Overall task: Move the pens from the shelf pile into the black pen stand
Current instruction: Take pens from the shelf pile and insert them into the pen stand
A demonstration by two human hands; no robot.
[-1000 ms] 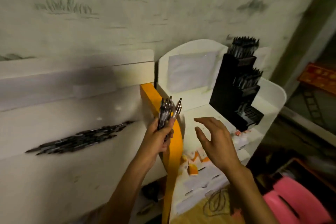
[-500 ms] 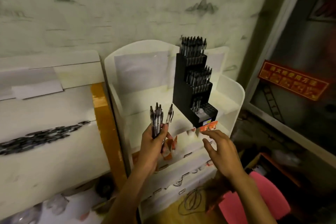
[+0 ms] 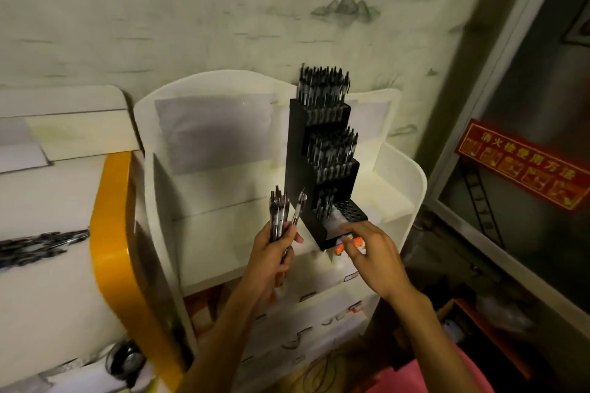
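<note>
Wall, pale with faint ink-wash landscape motifs, fills the upper half of the frame; white shelf unit with rounded top and sides, centre of frame, standing against that wall; second white shelf at the left edge, bordered by an orange-yellow curved panel just beside the central unit; dark door or panel at the right carrying a red sign with gold characters; pink item, lower right corner, identity unclear; black pen stand, stepped in three tiers, on the central shelf, right of centre; upper and middle tiers packed with upright pens, lowest tier holding a few pens at its left with open holes showing at its right; pen pile lying flat on the left shelf, at the left edge of the frame, well apart from the stand; left hand, lower centre, its grip curled round a bundle of pens held upright, tips up, just left of the stand's lowest tier; right hand, just right of it, at the front foot of the stand, fingers bent near a small orange-and-white label; whether that grip pinches anything cannot be told.
</note>
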